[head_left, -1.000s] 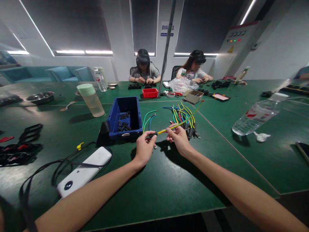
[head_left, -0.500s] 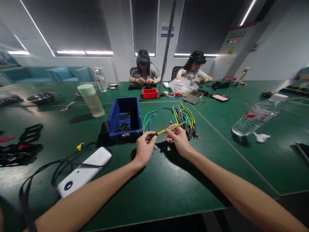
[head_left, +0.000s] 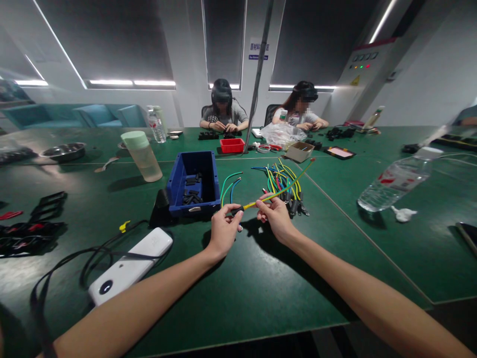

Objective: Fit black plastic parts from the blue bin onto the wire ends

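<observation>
Between finger and thumb, my left hand (head_left: 223,232) pinches a black sleeve (head_left: 237,211) on the near end of a yellow-green wire (head_left: 251,204). My right hand (head_left: 278,219) grips the same wire a little further along, and its free end slants up to the right. Beyond my hands lies a pile of coloured wires (head_left: 273,178), several with black sleeves and metal ring ends. A few green and blue wires (head_left: 224,185) lie apart, left of that pile. The blue bin (head_left: 217,181) behind my left hand holds several short black sleeves.
A white device (head_left: 130,268) with a black strap lies left of my left forearm. A green-lidded bottle (head_left: 143,159) stands beyond it; a water bottle (head_left: 398,179) tilts at right. Across the table are a red tray (head_left: 232,145), a small box (head_left: 299,152) and two people working.
Hardly anything differs. Both hands keep their hold on the sleeve and wire in the same place, and the view has tipped very slightly.
</observation>
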A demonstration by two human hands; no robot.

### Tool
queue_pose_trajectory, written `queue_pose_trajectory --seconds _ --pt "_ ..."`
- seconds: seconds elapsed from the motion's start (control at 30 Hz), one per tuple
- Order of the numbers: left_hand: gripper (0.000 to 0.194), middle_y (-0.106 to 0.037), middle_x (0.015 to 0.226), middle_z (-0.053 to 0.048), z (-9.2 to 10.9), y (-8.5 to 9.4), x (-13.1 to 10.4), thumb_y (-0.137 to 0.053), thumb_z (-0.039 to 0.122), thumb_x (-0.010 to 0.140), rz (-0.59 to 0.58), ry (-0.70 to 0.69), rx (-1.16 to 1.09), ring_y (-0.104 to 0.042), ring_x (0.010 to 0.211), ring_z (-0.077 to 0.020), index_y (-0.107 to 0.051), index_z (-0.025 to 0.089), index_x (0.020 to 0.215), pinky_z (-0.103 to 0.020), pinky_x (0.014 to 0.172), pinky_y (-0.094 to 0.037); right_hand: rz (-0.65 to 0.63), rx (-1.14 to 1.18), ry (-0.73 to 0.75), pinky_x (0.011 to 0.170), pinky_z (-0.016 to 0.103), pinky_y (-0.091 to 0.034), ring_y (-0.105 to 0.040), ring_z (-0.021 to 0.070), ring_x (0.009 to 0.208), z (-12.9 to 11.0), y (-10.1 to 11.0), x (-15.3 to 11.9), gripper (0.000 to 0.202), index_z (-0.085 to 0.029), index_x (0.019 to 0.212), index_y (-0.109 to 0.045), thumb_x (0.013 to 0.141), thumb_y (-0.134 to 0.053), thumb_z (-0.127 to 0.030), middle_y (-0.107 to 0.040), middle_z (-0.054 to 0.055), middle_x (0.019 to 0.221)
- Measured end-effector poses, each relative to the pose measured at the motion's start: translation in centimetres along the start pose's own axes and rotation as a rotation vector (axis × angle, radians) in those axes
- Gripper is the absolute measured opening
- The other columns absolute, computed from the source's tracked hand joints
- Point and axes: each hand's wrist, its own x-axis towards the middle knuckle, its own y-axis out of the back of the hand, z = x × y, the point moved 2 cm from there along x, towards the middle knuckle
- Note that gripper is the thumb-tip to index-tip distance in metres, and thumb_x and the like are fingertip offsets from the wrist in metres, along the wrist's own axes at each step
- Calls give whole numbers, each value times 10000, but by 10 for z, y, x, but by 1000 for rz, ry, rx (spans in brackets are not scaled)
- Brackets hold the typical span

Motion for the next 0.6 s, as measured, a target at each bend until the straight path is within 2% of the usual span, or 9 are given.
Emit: queue_pose_trajectory --seconds 0.6 --pt "335 -614 740 -9 0 -1 0 -641 388 768 -19 0 36 -548 463 -72 -619 148 1000 -159 392 -387 -7 -11 19 371 168 -331 -528 86 418 -2 -2 -1 389 -206 867 -514 674 -743 -454 -571 -55 562"
